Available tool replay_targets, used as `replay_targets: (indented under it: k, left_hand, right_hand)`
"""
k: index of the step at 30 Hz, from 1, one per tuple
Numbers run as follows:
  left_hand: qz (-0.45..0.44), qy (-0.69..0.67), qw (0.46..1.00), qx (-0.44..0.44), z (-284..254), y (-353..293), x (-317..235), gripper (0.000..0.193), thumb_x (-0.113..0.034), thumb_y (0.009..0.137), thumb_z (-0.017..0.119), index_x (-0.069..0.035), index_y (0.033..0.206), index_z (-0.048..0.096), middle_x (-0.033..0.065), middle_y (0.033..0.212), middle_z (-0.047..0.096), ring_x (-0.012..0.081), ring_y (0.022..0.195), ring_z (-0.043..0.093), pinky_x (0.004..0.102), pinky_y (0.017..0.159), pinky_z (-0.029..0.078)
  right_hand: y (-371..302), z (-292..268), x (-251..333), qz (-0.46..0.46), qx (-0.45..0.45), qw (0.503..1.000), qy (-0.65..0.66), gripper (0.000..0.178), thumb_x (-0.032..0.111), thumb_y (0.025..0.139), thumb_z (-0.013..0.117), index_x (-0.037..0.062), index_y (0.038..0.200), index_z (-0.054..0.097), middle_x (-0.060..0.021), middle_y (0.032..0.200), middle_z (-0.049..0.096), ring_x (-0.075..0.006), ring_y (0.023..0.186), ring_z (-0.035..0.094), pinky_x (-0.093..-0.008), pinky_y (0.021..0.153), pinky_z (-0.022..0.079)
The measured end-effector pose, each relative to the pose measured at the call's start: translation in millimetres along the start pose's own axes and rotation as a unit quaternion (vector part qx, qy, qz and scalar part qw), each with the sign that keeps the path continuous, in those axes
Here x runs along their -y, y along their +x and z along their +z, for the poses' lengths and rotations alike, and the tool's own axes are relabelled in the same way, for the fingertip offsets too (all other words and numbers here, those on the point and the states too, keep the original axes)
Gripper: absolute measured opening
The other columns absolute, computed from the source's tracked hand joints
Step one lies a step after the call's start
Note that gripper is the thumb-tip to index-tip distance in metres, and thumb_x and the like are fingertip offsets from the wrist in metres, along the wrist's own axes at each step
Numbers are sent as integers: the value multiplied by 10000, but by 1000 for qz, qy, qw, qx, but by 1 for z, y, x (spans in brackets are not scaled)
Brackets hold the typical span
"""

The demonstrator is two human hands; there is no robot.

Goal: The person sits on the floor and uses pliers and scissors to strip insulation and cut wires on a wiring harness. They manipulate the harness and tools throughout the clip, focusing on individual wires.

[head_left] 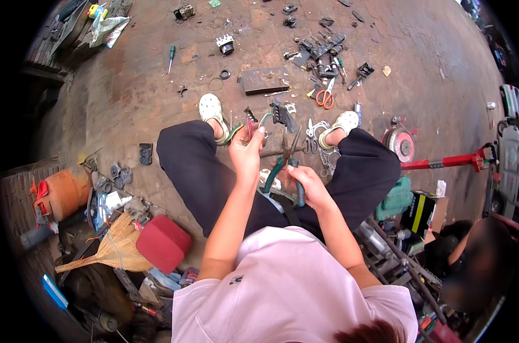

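My left hand (247, 154) is closed on several coloured wires (265, 119), green and red among them. Their ends stick out past my thumb and fingers, close to a black ridged connector (279, 114); whether they join it I cannot tell. In my right hand (309, 184) is a pair of pliers (276, 172) with dark green-blue handles. Its jaws point away from me and stand apart, just right of my left hand, with nothing visible between them. Both hands are above the floor between my knees.
Beyond my feet lie a metal block (266, 81), orange-handled scissors (326, 98), a screwdriver (172, 57) and a heap of black parts (325, 54). A straw broom (119, 246) and a red stool (163, 244) are at left. A red jack handle (448, 162) reaches in at right; another person (476, 263) is at lower right.
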State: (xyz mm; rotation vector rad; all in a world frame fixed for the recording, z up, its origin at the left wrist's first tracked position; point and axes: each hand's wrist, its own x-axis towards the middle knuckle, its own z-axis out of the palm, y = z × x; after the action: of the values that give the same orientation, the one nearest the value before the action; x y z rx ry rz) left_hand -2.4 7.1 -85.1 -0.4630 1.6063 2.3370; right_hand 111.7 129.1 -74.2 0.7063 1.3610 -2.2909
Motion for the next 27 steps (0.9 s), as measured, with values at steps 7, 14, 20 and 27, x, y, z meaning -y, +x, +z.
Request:
replay_targets:
  k: [7,14,20,27]
  left_hand:
    - [18,28,999,11,-11,-35,11,170,-104,858,647,-2,984,596,-26,690,530,42,554,433,181,519,341]
    - [-34,-22,997,69,-23,-58,6,109,-115,887,603,-34,956,578,-25,702,510,44,591,439,184,541,369]
    - [-61,-184,978,79,-20,-68,-3,67,-109,905,579,-64,937,542,-5,725,517,72,605,472,211,594,449]
    - [-85,-170,979,78,0,-88,-21,90,-146,925,560,-80,894,506,-6,729,503,29,504,439,137,394,352]
  right_hand:
    - [-28,9,-15,-60,70,994,53,272,233,901,548,-26,926,629,-87,897,628,-159,927,577,-278,916,407]
    - [-40,25,-14,-157,130,907,368,267,282,809,548,31,721,577,-208,1414,357,-350,1349,284,-485,1124,215]
    - [-48,43,3,-190,190,878,395,246,253,808,519,38,701,572,-177,1369,401,-356,1287,360,-536,1053,298]
    - [-32,50,-15,-155,131,900,386,316,157,892,490,36,601,486,-148,1039,589,-237,970,569,-363,884,458]
